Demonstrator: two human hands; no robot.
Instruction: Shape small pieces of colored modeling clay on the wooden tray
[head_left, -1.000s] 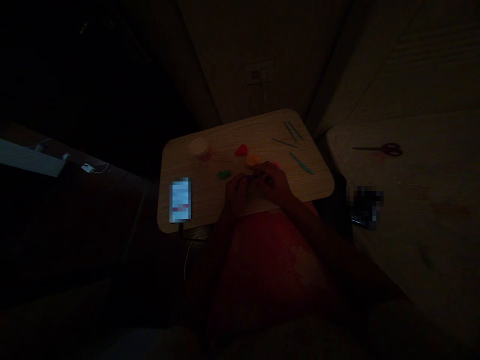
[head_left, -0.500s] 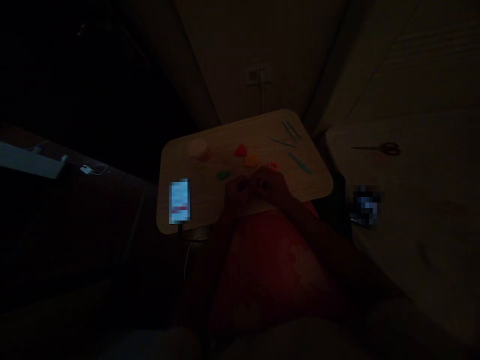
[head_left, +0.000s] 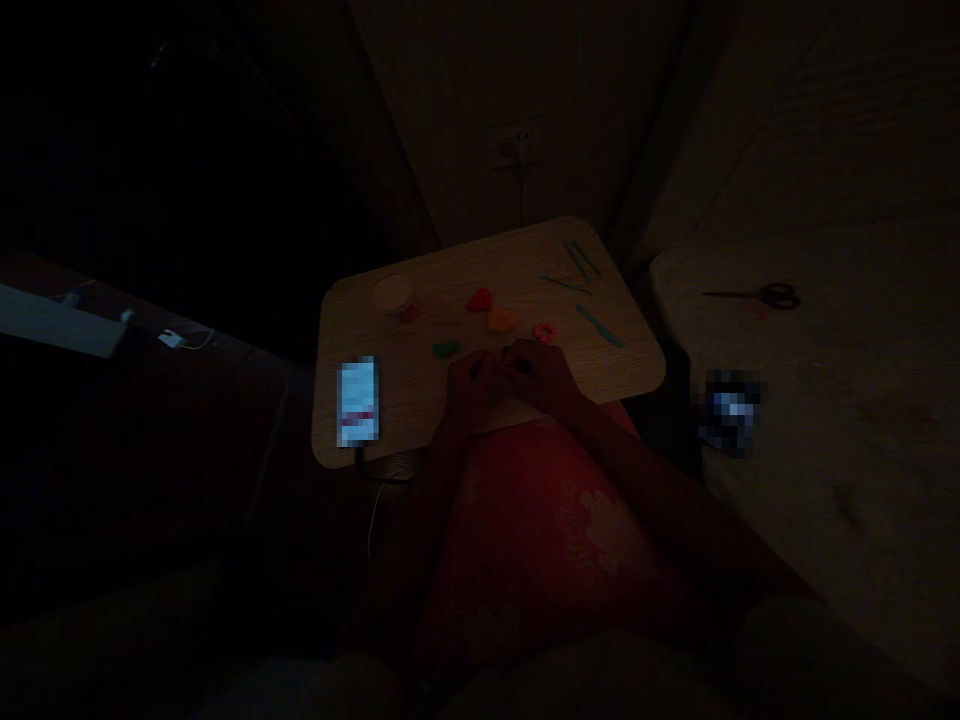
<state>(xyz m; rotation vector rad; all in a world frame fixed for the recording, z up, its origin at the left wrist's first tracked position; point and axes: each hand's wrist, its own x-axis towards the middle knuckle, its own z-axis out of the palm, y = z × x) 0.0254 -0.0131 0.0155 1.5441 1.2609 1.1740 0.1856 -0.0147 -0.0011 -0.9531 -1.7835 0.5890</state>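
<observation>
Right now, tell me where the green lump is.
In the head view, the green lump lies on the table, just beyond and left of the left hand.

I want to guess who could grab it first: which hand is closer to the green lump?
Your left hand. It's just beside the green lump, on its near right side. Your right hand is farther right, past the left one.

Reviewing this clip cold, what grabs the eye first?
The glowing, pixelated phone screen at the table's near left corner. Next, the red lump and orange lump near the middle, just beyond the two hands, and the red patterned cloth below the table.
</observation>
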